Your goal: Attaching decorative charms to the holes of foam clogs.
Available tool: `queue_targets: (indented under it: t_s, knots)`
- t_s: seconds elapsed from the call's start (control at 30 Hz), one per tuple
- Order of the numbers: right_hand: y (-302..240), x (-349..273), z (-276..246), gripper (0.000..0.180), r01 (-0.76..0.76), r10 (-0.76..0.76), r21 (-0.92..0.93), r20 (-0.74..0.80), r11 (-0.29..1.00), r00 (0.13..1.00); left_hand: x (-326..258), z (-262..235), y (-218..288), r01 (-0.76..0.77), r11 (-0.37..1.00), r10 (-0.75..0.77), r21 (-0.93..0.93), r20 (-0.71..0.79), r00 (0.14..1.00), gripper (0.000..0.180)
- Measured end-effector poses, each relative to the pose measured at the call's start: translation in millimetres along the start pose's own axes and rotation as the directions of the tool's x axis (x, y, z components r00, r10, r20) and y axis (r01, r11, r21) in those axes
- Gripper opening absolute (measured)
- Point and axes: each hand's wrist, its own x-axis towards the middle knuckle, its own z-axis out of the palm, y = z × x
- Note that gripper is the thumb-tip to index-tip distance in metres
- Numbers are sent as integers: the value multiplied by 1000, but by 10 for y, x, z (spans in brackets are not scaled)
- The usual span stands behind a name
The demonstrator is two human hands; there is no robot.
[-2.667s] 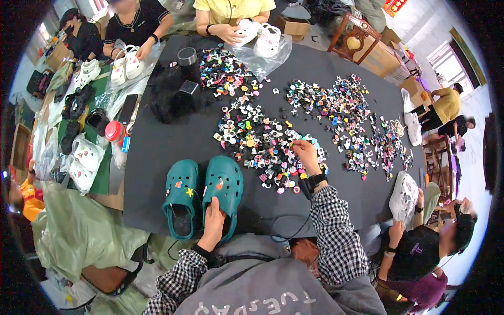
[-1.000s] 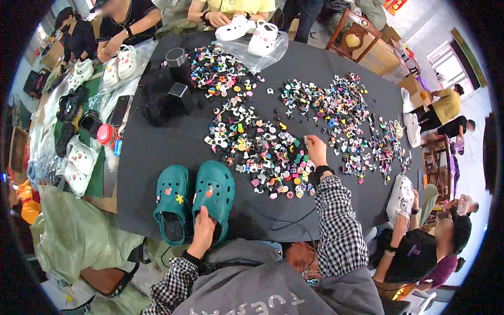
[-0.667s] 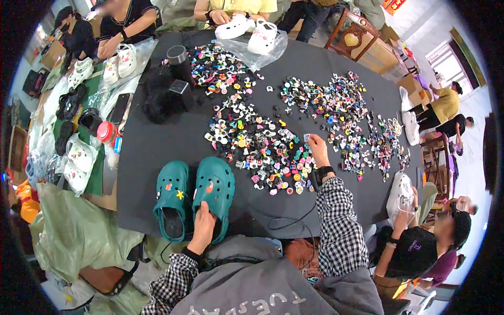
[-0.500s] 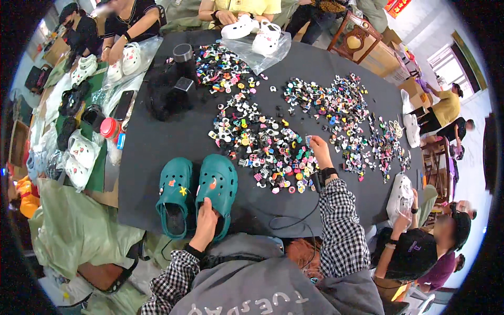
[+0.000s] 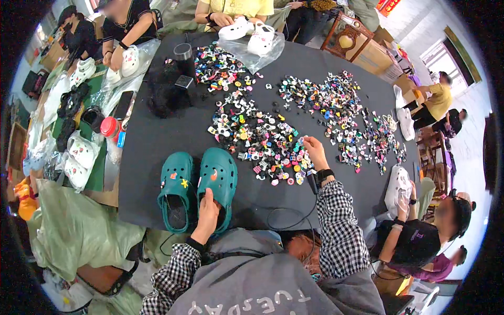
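Two dark green clogs lie side by side on the black table (image 5: 257,202), toes pointing away from me. A yellow charm and a small reddish one sit on the left clog (image 5: 177,164); an orange-red charm is on the right clog (image 5: 226,167). My left hand (image 5: 208,214) grips the right clog at its opening, thumb on top and fingers hidden inside or beneath. At the right edge of a heap of small colourful shoe charms (image 5: 257,134), my right hand (image 5: 316,153) is closed in a pinch. What its fingertips hold is too small to make out.
More charm heaps (image 5: 331,97) spread across the table's far and right parts. A dark cup (image 5: 184,55) stands at the back left. A thin cable (image 5: 286,210) loops near my right forearm. Co-workers around the table handle white clogs (image 5: 261,39).
My right hand has shifted slightly left at the charm heap, and the small bluish piece earlier seen at its fingertips no longer shows clearly. My left hand keeps its grip on the right clog.
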Motion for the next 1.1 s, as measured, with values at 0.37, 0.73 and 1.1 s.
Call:
queue_targets:
  t_s: [0.37,0.73,1.1]
  knots:
    - [412,-439,-435,23,-120,72,-167,-270,979,960,35,-77,-41,88,996,-88,5,-40,995,46]
    - [311,-577,-282,20,-70,-7,-282,-264,957,965,14,-72,-45,82,996,-82,-17,-39,996,50]
    - [218,-536,-137,13,-83,-68,-437,-318,896,946,35,-147,-68,96,995,-96,10,-11,995,50]
